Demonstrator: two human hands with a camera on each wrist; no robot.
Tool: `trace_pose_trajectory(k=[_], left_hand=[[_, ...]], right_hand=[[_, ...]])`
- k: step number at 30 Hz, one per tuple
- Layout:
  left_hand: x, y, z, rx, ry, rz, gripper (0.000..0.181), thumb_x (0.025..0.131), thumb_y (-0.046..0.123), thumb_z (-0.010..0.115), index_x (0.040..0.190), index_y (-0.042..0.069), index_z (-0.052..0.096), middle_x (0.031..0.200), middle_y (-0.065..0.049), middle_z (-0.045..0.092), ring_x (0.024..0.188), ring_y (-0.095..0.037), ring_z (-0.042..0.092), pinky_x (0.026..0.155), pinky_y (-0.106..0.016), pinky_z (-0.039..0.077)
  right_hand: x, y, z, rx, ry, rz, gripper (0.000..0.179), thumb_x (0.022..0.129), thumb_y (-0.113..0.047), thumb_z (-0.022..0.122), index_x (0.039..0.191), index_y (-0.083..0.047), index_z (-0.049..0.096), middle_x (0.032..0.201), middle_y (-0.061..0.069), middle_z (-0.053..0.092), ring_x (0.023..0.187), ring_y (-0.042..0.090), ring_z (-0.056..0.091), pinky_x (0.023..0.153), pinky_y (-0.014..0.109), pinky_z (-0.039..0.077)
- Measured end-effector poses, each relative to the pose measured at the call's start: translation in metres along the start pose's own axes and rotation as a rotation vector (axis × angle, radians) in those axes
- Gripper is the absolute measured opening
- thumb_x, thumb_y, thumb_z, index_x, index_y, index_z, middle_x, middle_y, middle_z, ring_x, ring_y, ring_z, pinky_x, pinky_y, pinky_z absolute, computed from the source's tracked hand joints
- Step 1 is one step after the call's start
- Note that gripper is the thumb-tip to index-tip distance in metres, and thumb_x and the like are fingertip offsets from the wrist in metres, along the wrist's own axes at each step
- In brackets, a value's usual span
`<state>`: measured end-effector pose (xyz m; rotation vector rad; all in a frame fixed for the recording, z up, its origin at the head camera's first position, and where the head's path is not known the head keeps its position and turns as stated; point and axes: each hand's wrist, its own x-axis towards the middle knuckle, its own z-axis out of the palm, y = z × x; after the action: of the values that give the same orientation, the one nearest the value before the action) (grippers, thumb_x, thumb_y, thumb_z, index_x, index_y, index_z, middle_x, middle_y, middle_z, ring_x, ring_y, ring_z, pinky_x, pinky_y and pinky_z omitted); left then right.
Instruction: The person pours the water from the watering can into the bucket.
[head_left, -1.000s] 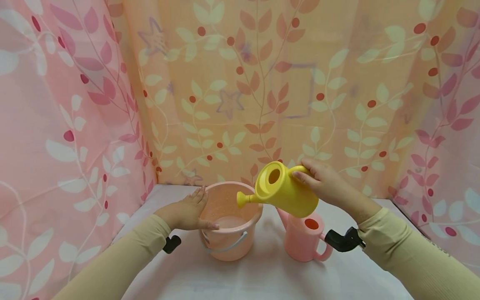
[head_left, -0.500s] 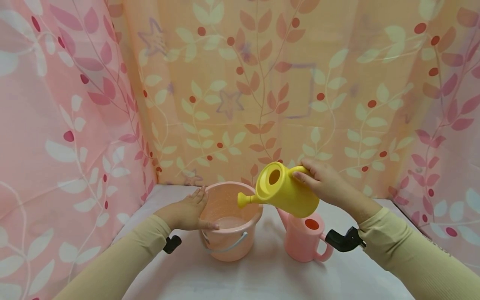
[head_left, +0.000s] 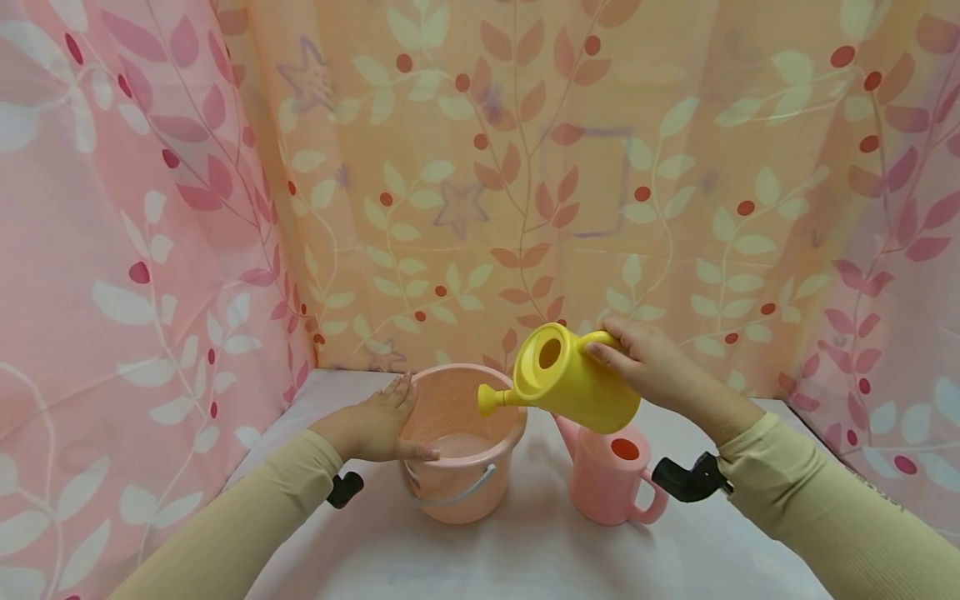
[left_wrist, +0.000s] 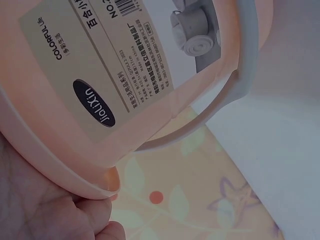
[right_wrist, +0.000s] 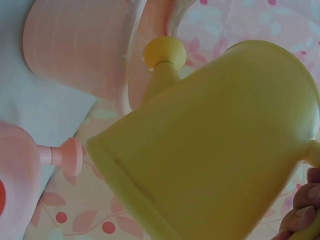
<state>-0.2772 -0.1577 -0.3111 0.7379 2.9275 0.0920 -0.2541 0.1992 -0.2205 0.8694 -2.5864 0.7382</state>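
Observation:
My left hand rests on the left rim of a peach bucket, fingers extended along it and thumb over the front edge. Its pale handle hangs down the front, and a printed label shows in the left wrist view. With my right hand I grip the handle of a yellow watering can, held tilted above the table. The can's spout head points left over the bucket's opening. No stream from it can be made out. Small specks dot the bucket's inner wall.
A pink watering can stands upright right of the bucket, below the yellow one, its spout toward the back. All stand on a white-covered table. Leaf-patterned curtains enclose the back and both sides.
The yellow watering can has drifted very slightly right, its tilt about the same. My left hand keeps its place on the bucket.

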Motion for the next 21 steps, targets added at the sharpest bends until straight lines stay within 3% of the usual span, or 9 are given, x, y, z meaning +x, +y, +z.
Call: trace_pose_trajectory(k=[21], left_hand=[[0.0035, -0.0037, 0.0038, 0.007, 0.000, -0.004, 0.117, 0.071, 0.081, 0.041, 0.143, -0.007, 0.011, 0.150, -0.023, -0.001, 0.139, -0.032, 0.002, 0.110, -0.048, 0.013]], right_hand=[[0.0004, 0.0004, 0.0004, -0.041, 0.022, -0.031, 0.015, 0.089, -0.021, 0.060, 0.081, -0.011, 0.052, 0.068, -0.001, 0.046, 0.066, 0.016, 0.046, 0.058, 0.027, 0.041]])
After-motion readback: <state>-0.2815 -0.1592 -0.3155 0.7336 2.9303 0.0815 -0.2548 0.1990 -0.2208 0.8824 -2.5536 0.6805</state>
